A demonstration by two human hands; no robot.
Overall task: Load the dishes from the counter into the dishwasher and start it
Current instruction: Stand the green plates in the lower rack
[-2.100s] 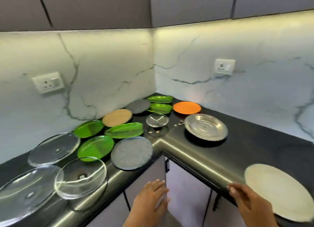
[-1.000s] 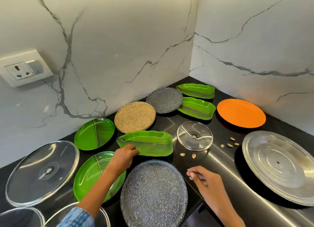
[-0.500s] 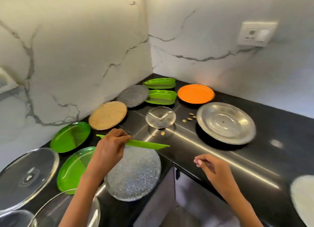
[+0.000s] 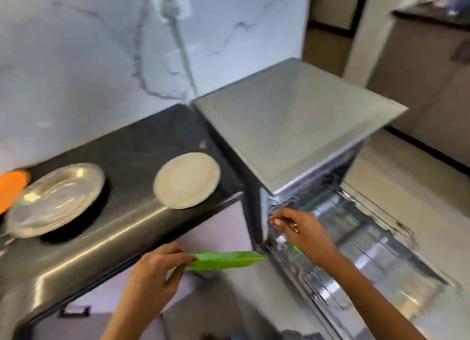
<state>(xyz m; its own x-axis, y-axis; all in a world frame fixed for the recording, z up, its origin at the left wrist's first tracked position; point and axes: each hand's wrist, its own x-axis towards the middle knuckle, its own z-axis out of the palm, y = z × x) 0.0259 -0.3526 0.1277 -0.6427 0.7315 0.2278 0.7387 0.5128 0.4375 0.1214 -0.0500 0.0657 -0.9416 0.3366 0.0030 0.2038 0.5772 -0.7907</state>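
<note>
Head view, blurred by motion. Left hand [image 4: 152, 271] pinching one end of a flat green leaf-shaped plate [image 4: 223, 259], held level in open air just off the rounded edge of the glossy black tabletop [image 4: 132, 146]. Right hand [image 4: 302, 232], fingers curled, at the wire rack [image 4: 356, 227] of the open grey dishwasher [image 4: 300, 120]; grip unclear. On the tabletop: a round cream plate [image 4: 187, 180] overhanging the near edge, a steel plate [image 4: 56, 199] at left, an orange plate [image 4: 11, 189] at far left.

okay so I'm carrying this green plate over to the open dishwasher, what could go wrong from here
1. The left hand pinches the green plate only at one end, so it could tip or slip out.
2. Its far tip is close to the dishwasher front corner and might knock against it.
3. The right hand is at the rack, roughly in the plate's path; the two could collide.
</note>
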